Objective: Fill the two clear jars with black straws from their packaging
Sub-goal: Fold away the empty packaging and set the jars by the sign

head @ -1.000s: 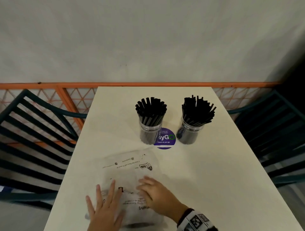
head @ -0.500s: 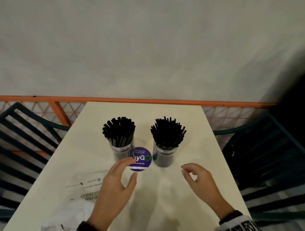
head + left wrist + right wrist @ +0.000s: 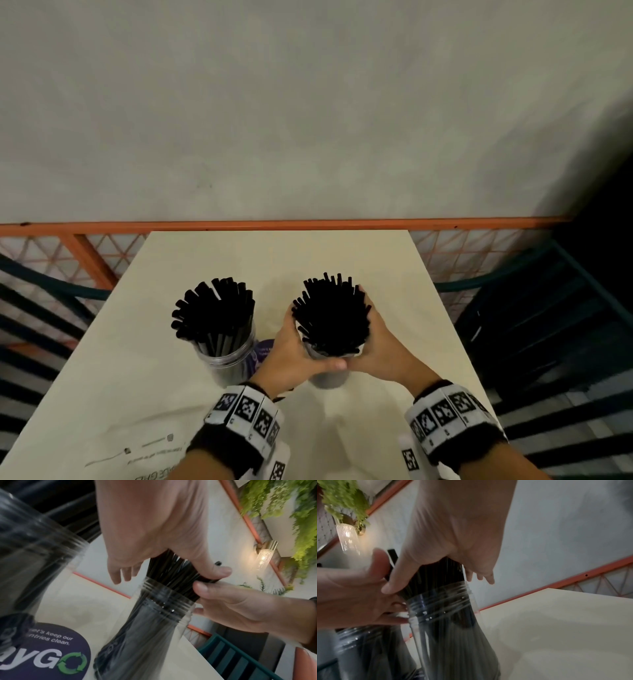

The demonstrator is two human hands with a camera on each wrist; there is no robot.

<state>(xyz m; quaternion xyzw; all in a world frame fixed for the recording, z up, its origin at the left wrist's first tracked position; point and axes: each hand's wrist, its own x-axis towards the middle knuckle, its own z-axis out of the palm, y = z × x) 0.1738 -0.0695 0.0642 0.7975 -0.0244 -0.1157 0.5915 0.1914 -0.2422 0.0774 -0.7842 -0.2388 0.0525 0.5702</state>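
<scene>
Two clear jars stand side by side on the cream table (image 3: 394, 274), both packed with black straws. The left jar (image 3: 233, 363) stands untouched, its straws (image 3: 214, 315) fanning out. My left hand (image 3: 291, 347) and right hand (image 3: 378, 342) cup the straw bundle (image 3: 330, 318) of the right jar (image 3: 329, 378) from either side, just above its rim. In the left wrist view my left hand's thumb (image 3: 214, 572) presses on the straws above the threaded jar neck (image 3: 161, 601). The right wrist view shows my right hand (image 3: 453, 540) wrapped round the same bundle (image 3: 440, 574). The straw packaging (image 3: 137, 455) lies flat at the near left.
A purple round sticker (image 3: 51, 655) sits on the table between the jars. Dark slatted chairs (image 3: 548, 325) stand on both sides. An orange rail (image 3: 308, 225) and a grey wall run behind the table's far edge.
Both hands left the packaging at the near edge, reached forward and closed round the straws of the right jar. The head view moved closer to the jars.
</scene>
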